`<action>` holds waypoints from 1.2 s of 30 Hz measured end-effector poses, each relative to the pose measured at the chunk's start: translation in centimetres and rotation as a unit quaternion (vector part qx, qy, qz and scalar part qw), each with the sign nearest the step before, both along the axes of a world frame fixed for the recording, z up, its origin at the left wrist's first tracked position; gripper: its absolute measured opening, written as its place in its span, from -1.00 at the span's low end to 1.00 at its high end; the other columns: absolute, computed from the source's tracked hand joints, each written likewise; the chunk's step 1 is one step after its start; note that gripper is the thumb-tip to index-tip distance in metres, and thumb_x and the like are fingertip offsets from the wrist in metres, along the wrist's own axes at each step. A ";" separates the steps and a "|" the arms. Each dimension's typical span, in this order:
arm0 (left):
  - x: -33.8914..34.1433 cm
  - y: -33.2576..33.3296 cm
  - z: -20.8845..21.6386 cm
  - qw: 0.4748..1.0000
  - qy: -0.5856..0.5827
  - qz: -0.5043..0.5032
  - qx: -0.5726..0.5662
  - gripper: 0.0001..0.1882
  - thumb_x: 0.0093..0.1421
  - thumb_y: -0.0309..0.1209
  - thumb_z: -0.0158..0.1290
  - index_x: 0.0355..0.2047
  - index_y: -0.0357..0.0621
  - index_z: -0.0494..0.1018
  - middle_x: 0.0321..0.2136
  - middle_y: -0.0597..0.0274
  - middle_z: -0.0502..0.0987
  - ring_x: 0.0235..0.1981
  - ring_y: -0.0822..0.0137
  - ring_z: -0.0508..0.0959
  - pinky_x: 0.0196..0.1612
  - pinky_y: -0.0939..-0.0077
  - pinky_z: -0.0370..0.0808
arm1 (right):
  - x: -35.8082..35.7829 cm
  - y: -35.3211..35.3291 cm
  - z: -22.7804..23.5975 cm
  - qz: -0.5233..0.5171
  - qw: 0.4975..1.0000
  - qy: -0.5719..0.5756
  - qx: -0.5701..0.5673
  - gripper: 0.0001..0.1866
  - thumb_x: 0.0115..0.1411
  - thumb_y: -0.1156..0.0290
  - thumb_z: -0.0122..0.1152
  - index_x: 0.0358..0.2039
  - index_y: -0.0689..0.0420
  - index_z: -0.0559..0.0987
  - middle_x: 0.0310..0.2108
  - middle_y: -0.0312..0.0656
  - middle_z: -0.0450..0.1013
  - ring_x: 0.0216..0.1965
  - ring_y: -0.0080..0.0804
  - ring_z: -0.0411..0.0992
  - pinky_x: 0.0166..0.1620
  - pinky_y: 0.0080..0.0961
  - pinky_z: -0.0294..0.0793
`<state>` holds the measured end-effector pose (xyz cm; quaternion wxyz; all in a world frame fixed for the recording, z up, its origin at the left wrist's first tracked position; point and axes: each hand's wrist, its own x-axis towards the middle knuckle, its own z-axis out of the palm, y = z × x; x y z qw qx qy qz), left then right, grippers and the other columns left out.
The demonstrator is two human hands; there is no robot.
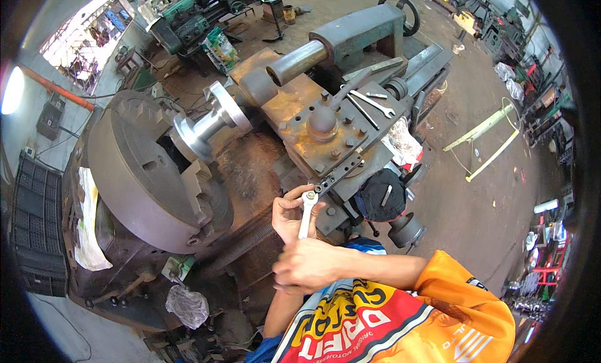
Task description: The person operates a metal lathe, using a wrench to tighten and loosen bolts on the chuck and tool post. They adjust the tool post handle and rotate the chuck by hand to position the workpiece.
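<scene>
My right hand (313,263) is closed round the handle of a combination wrench (305,222), slightly blurred. The wrench's ring end sits over a bolt head at the near end of a dark tool bar (341,172) with a row of holes and screws. My left hand (288,217) curls its fingers and thumb around that bar end, beside the wrench head; its palm side is partly hidden. The bar lies along the edge of the lathe's square tool post (300,128). To the left, the large chuck (147,175) grips a shiny flanged metal part (210,125).
Another wrench (385,109) lies on top of the tool post. A dark cap (382,197) rests by the handwheels on the right. The tailstock (360,37) stands at the far side. A plastic bag (188,305) hangs at the near left. A pale frame (482,140) lies on the floor.
</scene>
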<state>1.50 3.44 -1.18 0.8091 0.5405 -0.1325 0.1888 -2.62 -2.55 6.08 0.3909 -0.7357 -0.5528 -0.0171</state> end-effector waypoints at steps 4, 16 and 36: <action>-0.6 0.4 0.7 0.995 0.091 -0.029 0.006 -0.52 -0.02 -0.77 0.31 -0.26 -0.17 0.26 -0.08 -0.14 0.54 -0.07 0.30 0.55 -0.07 0.46 0.55 | -1.3 -7.8 -0.3 0.044 0.994 0.003 0.098 -0.71 0.08 0.42 0.32 -0.70 0.11 0.44 -0.65 -0.17 0.35 -0.61 -0.23 0.37 -0.48 -0.27 0.31; 0.1 3.4 2.8 0.975 0.117 -0.137 0.131 -0.54 0.13 -0.75 0.18 0.05 -0.35 0.39 -0.06 0.02 0.55 0.06 0.19 0.54 0.19 0.30 0.45 | -1.4 -14.7 2.1 -0.033 0.786 0.144 0.600 -0.63 0.17 0.48 0.18 -0.77 0.08 0.36 -0.73 -0.25 0.26 -0.73 -0.38 0.24 -0.60 -0.45 0.15; -1.5 4.4 7.0 0.656 -0.200 0.033 0.727 -0.30 0.06 -0.39 0.05 0.23 -0.43 0.27 0.11 -0.16 0.42 0.06 -0.02 0.49 0.21 0.21 0.39 | -1.9 -3.4 3.8 -0.153 0.964 -0.077 0.202 -0.55 -0.16 0.59 0.45 -0.79 0.02 0.26 -0.78 -0.38 0.18 -0.76 -0.46 0.16 -0.62 -0.50 0.11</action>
